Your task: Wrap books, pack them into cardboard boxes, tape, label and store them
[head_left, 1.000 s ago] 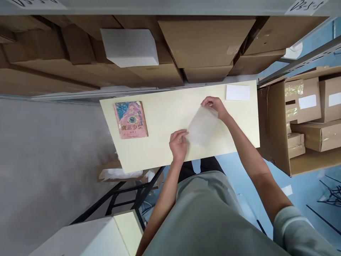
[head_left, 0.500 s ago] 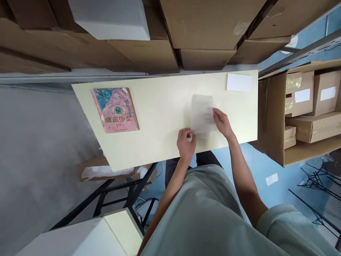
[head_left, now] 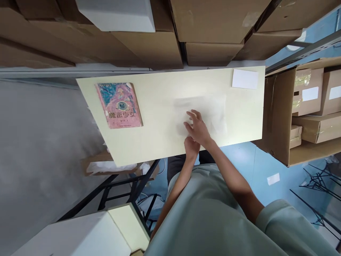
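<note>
Sheet (head_left: 213,112): lies on the table (head_left: 154,138), right of middle, thin, whitish and translucent, faintly creased. Reads as flat; near edge partly covered by the hands.

Right hand (head_left: 197,128): stands over the left half of the sheet, back upward, fingers loosely spread and apart. Cannot tell contact with the sheet from a slight gap.

Left hand (head_left: 191,146): sits at the near edge of the table, just on the body side of the right hand and partly hidden behind it. Appears curled; cannot tell whether clamped on the sheet or merely closed. Overlaps the right hand in view; cannot tell touching from close.

Book (head_left: 121,106): lies cover up near the left end of the table, well apart from both hands. Shows a pink and blue cover with a large eye and a title below, corners worn pale.

Card (head_left: 244,79): lies flat at the far right corner of the table, white, apart from the sheet.

Carton (head_left: 278,117): stands open beside the right end of the table; contains smaller boxes (head_left: 309,101), some with white labels.
</note>
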`<state>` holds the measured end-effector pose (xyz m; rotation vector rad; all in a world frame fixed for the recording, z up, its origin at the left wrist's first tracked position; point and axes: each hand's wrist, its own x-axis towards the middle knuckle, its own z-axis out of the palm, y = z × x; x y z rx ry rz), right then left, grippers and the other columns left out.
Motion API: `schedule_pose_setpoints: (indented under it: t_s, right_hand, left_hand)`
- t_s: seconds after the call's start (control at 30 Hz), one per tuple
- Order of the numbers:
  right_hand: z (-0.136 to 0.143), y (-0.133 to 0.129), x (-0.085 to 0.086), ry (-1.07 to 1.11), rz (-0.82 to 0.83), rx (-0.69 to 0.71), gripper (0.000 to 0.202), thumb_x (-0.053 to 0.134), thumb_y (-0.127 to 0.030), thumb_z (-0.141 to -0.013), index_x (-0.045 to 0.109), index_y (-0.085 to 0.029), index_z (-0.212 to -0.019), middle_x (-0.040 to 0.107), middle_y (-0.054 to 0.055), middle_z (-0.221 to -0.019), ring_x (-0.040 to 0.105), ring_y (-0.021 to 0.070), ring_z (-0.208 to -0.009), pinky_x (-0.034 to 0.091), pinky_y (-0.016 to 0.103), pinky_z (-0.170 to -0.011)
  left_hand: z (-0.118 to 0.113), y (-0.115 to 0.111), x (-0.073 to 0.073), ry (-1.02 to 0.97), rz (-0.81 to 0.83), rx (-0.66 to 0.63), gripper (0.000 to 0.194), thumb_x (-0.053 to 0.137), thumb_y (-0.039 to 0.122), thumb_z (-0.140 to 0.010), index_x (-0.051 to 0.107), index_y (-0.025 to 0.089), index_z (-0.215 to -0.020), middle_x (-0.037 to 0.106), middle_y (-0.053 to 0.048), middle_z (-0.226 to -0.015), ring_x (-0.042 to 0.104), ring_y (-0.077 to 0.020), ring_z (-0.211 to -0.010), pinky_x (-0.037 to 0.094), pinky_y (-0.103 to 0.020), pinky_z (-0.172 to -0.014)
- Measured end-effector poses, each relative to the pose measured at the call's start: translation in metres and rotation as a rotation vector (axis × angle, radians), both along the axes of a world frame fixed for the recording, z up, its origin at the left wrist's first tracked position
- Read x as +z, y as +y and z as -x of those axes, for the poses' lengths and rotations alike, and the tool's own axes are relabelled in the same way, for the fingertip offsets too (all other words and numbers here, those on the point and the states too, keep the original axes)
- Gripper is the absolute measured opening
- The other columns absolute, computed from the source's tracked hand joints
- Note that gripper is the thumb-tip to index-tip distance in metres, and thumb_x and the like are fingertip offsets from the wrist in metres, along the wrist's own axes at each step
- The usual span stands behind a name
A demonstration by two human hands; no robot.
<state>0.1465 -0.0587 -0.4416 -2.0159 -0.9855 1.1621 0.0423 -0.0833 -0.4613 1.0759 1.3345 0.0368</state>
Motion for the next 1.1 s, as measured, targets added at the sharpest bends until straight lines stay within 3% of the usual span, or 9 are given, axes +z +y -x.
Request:
schedule_pose_setpoints:
  t_s: [0.2, 0.27, 0.33, 0.47, 0.57, 0.63, 0.73, 0.93, 1.1]
  right_hand:
    - [-0.037, -0.035, 0.016, -0.185, -0.148, -0.035, 0.049, 0.05, -0.037, -0.115, 0.054, -0.032, -0.164, 0.05, 0.013, -0.173, 0.048, 0.0331, -0.162, 0.046, 0.065, -0.133]
    - [-0.056, -0.046, 0.015, -0.343, -0.129, -0.063, 0.058, 0.053, -0.042, -0.114, 0.046, -0.03, -0.17, 0.039, 0.014, -0.181, 0.031, 0.036, -0.172, 0.034, 0.071, -0.137]
    - [-0.07, -0.054, 0.005, -0.495, -0.076, -0.065, 0.07, 0.055, -0.049, -0.113, 0.036, -0.027, -0.176, 0.023, 0.015, -0.188, 0.013, 0.0394, -0.177, 0.026, 0.077, -0.136]
    - [-0.074, -0.056, -0.025, -0.683, 0.09, 0.056, 0.078, 0.048, -0.057, -0.114, 0.03, -0.02, -0.179, 0.011, 0.018, -0.191, 0.002, 0.0408, -0.178, 0.02, 0.076, -0.137]
    - [-0.069, -0.055, -0.038, -0.764, 0.19, 0.117, 0.077, 0.041, -0.058, -0.115, 0.03, -0.018, -0.18, 0.012, 0.019, -0.19, 0.005, 0.0386, -0.178, 0.017, 0.07, -0.139]
    - [-0.067, -0.056, -0.04, -0.785, 0.2, 0.127, 0.077, 0.039, -0.059, -0.116, 0.03, -0.018, -0.18, 0.013, 0.019, -0.19, 0.007, 0.0379, -0.178, 0.017, 0.068, -0.14]
    - [-0.069, -0.058, -0.038, -0.794, 0.194, 0.12, 0.077, 0.038, -0.058, -0.116, 0.029, -0.018, -0.181, 0.014, 0.019, -0.19, 0.008, 0.0379, -0.178, 0.018, 0.069, -0.139]
    - [-0.068, -0.054, -0.028, -0.804, 0.131, 0.06, 0.074, 0.036, -0.057, -0.117, 0.03, -0.016, -0.179, 0.021, 0.022, -0.188, 0.013, 0.0385, -0.177, 0.023, 0.073, -0.137]
    - [-0.015, -0.006, -0.002, -0.641, -0.095, -0.041, 0.064, 0.044, -0.049, -0.116, 0.039, -0.024, -0.175, 0.034, 0.018, -0.184, 0.023, 0.0395, -0.175, 0.031, 0.076, -0.134]
  left_hand:
    - [0.023, 0.017, 0.038, -0.065, 0.127, -0.129, 0.026, 0.069, 0.045, -0.103, 0.081, 0.022, -0.098, 0.083, -0.011, -0.093, 0.082, -0.0327, -0.089, 0.068, -0.045, -0.075]
    - [0.024, 0.035, 0.052, -0.062, 0.002, -0.112, 0.037, 0.062, 0.053, -0.107, 0.081, 0.022, -0.116, 0.084, -0.013, -0.117, 0.082, -0.033, -0.104, 0.069, -0.048, -0.09]
    - [0.015, 0.058, 0.053, -0.033, -0.282, -0.107, 0.051, 0.06, 0.058, -0.109, 0.071, 0.023, -0.144, 0.072, -0.015, -0.152, 0.069, -0.0368, -0.141, 0.058, -0.053, -0.117]
    - [-0.012, 0.096, 0.017, -0.077, -0.763, -0.477, 0.081, 0.063, 0.066, -0.105, 0.049, 0.02, -0.17, 0.032, -0.015, -0.185, 0.016, -0.0403, -0.176, 0.016, -0.064, -0.142]
    - [-0.017, 0.104, -0.019, -0.086, -0.832, -0.741, 0.082, 0.054, 0.069, -0.107, 0.043, 0.024, -0.175, 0.026, -0.012, -0.187, 0.011, -0.0358, -0.177, 0.004, -0.062, -0.144]
    - [-0.012, 0.103, -0.033, -0.058, -0.857, -0.787, 0.084, 0.052, 0.07, -0.108, 0.038, 0.025, -0.177, 0.024, -0.012, -0.188, 0.01, -0.0351, -0.177, 0.002, -0.061, -0.144]
    - [-0.006, 0.095, -0.038, -0.005, -0.878, -0.732, 0.086, 0.052, 0.069, -0.108, 0.035, 0.021, -0.178, 0.02, -0.015, -0.188, 0.007, -0.0366, -0.177, 0.001, -0.063, -0.144]
    - [0.006, 0.093, -0.018, -0.007, -0.874, -0.648, 0.072, 0.051, 0.057, -0.112, 0.04, 0.02, -0.173, 0.025, -0.018, -0.187, 0.012, -0.0351, -0.177, 0.012, -0.064, -0.143]
    - [0.063, 0.142, 0.007, 0.062, -0.884, -0.324, 0.022, 0.063, 0.039, -0.11, 0.071, 0.023, -0.122, 0.052, -0.015, -0.173, 0.038, -0.0337, -0.169, 0.033, -0.059, -0.138]
